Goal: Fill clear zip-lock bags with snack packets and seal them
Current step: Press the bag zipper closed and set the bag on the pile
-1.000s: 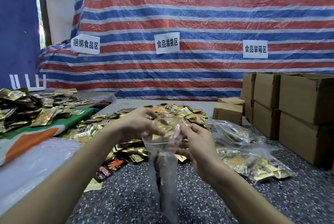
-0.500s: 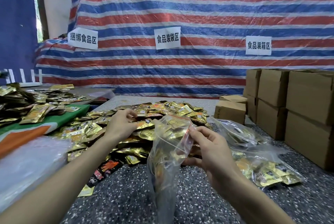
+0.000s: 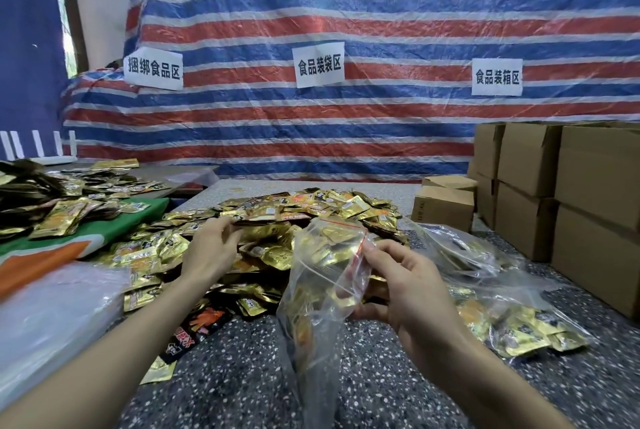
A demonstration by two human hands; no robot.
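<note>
**A:** Head camera: what has shifted in the last second?

**B:** Both hands were at the mouth of the zip-lock bag (image 3: 322,276). Now the left hand (image 3: 211,248) has gone out to the heap of snack packets (image 3: 311,206) on the worktop (image 3: 381,376), and the right hand (image 3: 408,286) holds the bag alone.

**A:** So the opening is finished?

**B:** I'd judge so; this looks like the fetch for filling. The left fingers curl down into the gold packets, but I can't tell whether they've closed on one.

**A:** And the right?

**B:** Thumb and fingers pinch the bag just under its red zip strip (image 3: 360,248), keeping it raised over the worktop, between the heap and the person.

**A:** How does the bag look?

**B:** Clear, crumpled, hanging limp, mouth gaping toward the heap. Gold shows through it, much of that from the heap behind. Something orange-gold low down seems to be inside. It's far from full and not sealed. Filled bags (image 3: 502,310) lie to its right.
</note>
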